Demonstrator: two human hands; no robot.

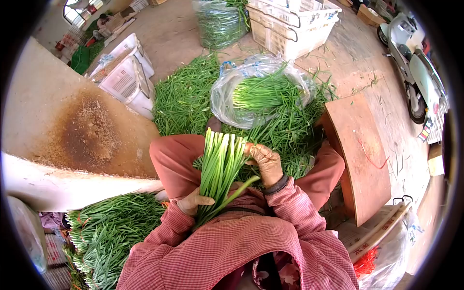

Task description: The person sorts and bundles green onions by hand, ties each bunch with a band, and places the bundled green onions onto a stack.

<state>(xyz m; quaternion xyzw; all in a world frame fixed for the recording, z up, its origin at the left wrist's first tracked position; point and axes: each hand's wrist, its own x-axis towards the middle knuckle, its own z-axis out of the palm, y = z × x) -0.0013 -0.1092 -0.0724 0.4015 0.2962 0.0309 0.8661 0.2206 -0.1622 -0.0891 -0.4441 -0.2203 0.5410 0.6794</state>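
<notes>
A thick bunch of garlic chives (220,164) stands over my lap, pale stem ends pointing away from me and green leaves towards my body. My left hand (193,200) is closed round the leafy part, its thumb across the front. At the pale ends, my right hand (265,162) has its fingers curled against the right edge of the bunch. One chive stalk sticks out sideways below that hand. Beyond my knees, an open plastic bag (224,104) holds more loose chives (266,92).
Loose green leaves (186,92) cover the floor ahead. Tied bunches (116,232) are stacked at my left. A stained board (92,121) stands left, a wooden panel (360,154) right. White crates (292,29), a full bag (220,26) and a scooter (415,67) are farther off.
</notes>
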